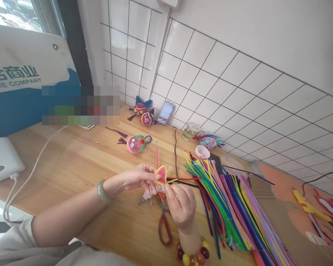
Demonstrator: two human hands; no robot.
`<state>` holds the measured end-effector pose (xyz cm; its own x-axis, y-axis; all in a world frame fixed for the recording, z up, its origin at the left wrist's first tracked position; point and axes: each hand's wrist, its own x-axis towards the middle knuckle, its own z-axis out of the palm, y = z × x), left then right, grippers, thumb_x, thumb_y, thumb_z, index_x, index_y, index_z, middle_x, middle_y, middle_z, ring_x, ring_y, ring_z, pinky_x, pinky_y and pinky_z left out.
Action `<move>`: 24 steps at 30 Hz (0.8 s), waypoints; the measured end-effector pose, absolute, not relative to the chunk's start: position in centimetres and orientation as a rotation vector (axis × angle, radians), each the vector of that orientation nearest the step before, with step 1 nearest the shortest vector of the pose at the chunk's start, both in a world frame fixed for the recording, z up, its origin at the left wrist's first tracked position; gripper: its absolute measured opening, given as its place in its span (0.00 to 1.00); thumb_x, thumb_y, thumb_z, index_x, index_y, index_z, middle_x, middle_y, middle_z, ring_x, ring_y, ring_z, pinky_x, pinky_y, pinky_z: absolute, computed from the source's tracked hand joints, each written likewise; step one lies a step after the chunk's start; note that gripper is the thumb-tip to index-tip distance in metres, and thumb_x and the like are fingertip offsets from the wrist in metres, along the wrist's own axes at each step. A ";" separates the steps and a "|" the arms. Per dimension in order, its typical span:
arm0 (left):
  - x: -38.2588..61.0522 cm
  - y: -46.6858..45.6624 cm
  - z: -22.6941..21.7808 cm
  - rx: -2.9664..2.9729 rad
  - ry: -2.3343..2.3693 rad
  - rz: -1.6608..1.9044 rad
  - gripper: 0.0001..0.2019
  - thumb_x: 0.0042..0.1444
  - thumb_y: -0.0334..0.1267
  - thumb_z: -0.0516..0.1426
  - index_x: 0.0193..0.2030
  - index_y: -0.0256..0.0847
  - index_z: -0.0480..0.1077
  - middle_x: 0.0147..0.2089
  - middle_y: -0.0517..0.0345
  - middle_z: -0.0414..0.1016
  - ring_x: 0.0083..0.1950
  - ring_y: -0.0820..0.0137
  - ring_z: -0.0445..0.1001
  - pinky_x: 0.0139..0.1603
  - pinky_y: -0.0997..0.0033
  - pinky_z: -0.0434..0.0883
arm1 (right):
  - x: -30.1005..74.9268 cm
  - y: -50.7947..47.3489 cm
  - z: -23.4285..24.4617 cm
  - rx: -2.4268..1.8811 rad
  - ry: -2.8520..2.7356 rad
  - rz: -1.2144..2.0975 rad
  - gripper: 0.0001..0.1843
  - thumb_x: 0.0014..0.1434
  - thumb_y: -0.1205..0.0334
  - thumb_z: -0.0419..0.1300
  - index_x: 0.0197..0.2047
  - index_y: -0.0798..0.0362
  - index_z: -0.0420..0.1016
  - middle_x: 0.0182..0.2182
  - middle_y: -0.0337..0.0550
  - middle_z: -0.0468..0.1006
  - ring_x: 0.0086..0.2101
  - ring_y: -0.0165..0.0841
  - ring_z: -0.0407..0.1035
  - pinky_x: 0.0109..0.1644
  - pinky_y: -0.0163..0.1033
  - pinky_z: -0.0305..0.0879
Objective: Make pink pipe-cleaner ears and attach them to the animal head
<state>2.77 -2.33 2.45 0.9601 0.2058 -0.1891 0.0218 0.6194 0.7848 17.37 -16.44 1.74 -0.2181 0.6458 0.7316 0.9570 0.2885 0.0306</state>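
Between my hands is a small pipe cleaner shape [162, 174], pink inside with a yellow edge; a pink stem sticks up from it. My left hand [141, 177] pinches the shape from the left, thumb on its face. Fingertips of my right hand [181, 203] are closed at its lower right edge, where a loose yellow end [172, 181] points away. Below the hands lie red-handled scissors [164, 227] on the wooden table, partly covered by my right hand. Another tool with white and orange parts [152, 194] lies under my left fingers, mostly hidden.
Bundles of coloured pipe cleaners [227, 207] lie to the right. A clear pink ball ornament [135, 144], finished fish-like crafts [148, 118], a phone [165, 112], a glass jar [191, 131] and a pink cup [202, 152] stand toward the tiled wall. A yellow glue gun [310, 207] lies far right.
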 end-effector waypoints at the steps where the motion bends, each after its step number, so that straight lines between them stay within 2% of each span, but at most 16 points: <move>1: 2.7 -2.3 2.5 0.905 0.280 0.106 0.12 0.47 0.38 0.60 0.35 0.30 0.69 0.29 0.50 0.76 0.27 0.71 0.75 0.19 0.83 0.69 | 17.3 -16.4 1.8 -1.431 -1.959 -0.652 0.18 0.52 0.73 0.58 0.48 0.55 0.68 0.31 0.48 0.75 0.35 0.38 0.66 0.37 0.45 0.64; 13: 2.6 -1.9 2.4 1.022 0.298 0.032 0.12 0.43 0.34 0.62 0.36 0.32 0.71 0.30 0.54 0.75 0.25 0.75 0.73 0.23 0.83 0.70 | 17.1 -16.0 1.5 -1.468 -1.982 -0.561 0.16 0.53 0.73 0.56 0.46 0.53 0.68 0.31 0.47 0.74 0.35 0.38 0.66 0.38 0.45 0.63; 15: 2.5 -1.9 2.5 1.062 0.290 0.012 0.16 0.43 0.35 0.62 0.41 0.32 0.69 0.30 0.54 0.74 0.27 0.74 0.73 0.24 0.81 0.70 | 16.9 -15.8 1.3 -1.474 -1.870 -0.505 0.14 0.53 0.73 0.56 0.44 0.52 0.69 0.31 0.47 0.73 0.34 0.37 0.66 0.38 0.44 0.63; 17: 2.6 -1.9 2.4 1.116 0.294 0.070 0.27 0.41 0.35 0.63 0.50 0.36 0.63 0.33 0.54 0.74 0.29 0.72 0.73 0.26 0.77 0.70 | 16.8 -15.4 1.1 -1.484 -1.680 -0.399 0.11 0.53 0.73 0.55 0.40 0.53 0.70 0.31 0.46 0.72 0.34 0.35 0.66 0.39 0.43 0.63; 19: 2.7 -1.9 2.3 1.206 0.324 0.211 0.37 0.38 0.35 0.64 0.57 0.41 0.56 0.40 0.52 0.72 0.35 0.70 0.73 0.31 0.72 0.70 | 16.7 -15.1 1.0 -1.506 -1.465 -0.239 0.07 0.55 0.71 0.53 0.36 0.53 0.69 0.31 0.45 0.71 0.34 0.34 0.66 0.39 0.42 0.63; 20: 2.8 -2.0 2.2 1.261 0.341 0.280 0.38 0.37 0.34 0.65 0.58 0.43 0.55 0.44 0.51 0.70 0.38 0.69 0.72 0.34 0.71 0.70 | 16.6 -14.9 1.0 -1.521 -1.367 -0.143 0.06 0.55 0.70 0.52 0.34 0.53 0.69 0.31 0.45 0.70 0.34 0.33 0.66 0.38 0.41 0.63; 22: 3.0 -2.1 2.2 1.350 0.336 0.351 0.34 0.38 0.35 0.64 0.55 0.42 0.59 0.48 0.50 0.68 0.41 0.68 0.71 0.39 0.69 0.68 | 16.5 -14.6 1.0 -1.554 -1.210 0.059 0.06 0.57 0.66 0.51 0.32 0.54 0.68 0.30 0.44 0.70 0.33 0.33 0.66 0.38 0.40 0.63; 24: 3.1 -2.2 2.3 1.387 0.280 0.346 0.26 0.42 0.36 0.62 0.51 0.39 0.64 0.46 0.52 0.70 0.40 0.68 0.70 0.41 0.69 0.67 | 16.4 -14.4 1.0 -1.573 -1.115 0.246 0.07 0.57 0.62 0.51 0.32 0.54 0.68 0.29 0.43 0.70 0.32 0.32 0.65 0.37 0.38 0.63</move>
